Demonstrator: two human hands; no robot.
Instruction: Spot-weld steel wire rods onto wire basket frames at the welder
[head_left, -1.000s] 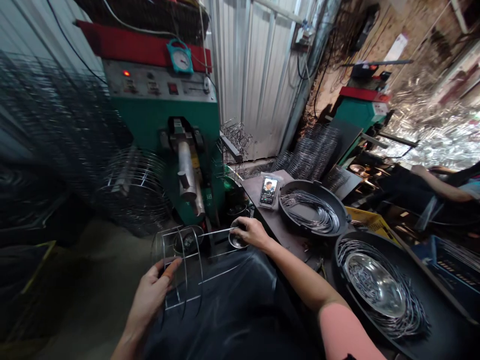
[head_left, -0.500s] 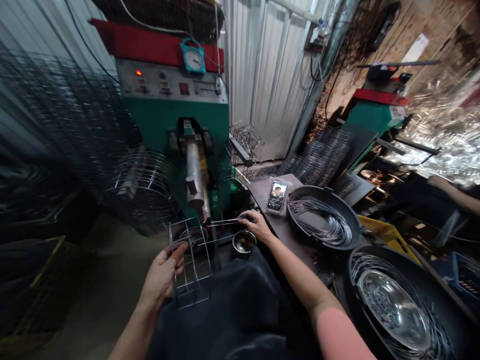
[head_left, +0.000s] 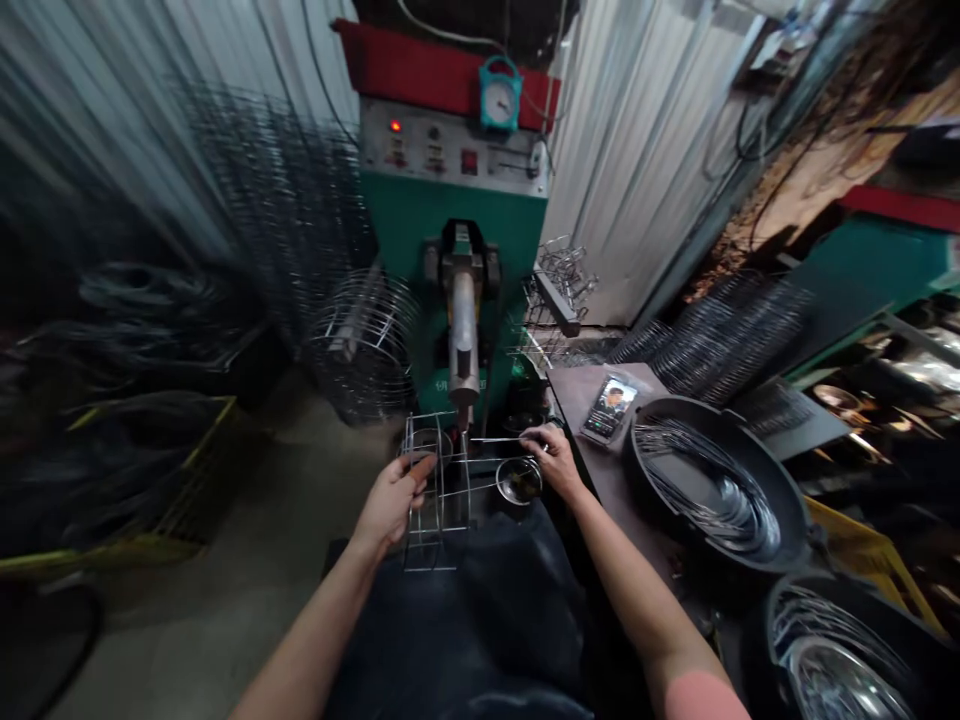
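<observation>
Grasps a curved wire frame (head_left: 441, 495) in the grip of the left hand (head_left: 394, 497), at six o'clock from the green spot-welding machine (head_left: 397, 230). Pinches thin wire (head_left: 495, 440) in the right hand (head_left: 553, 457), pointing toward nine o'clock, near the machine's lower end. Has a metal bowl (head_left: 519, 482) at eight o'clock from the right hand; on the bench (head_left: 574, 388) at two o'clock, a phone (head_left: 611, 405), then at four o'clock from it, a round black tray (head_left: 750, 445) of bent wires (head_left: 739, 515).
</observation>
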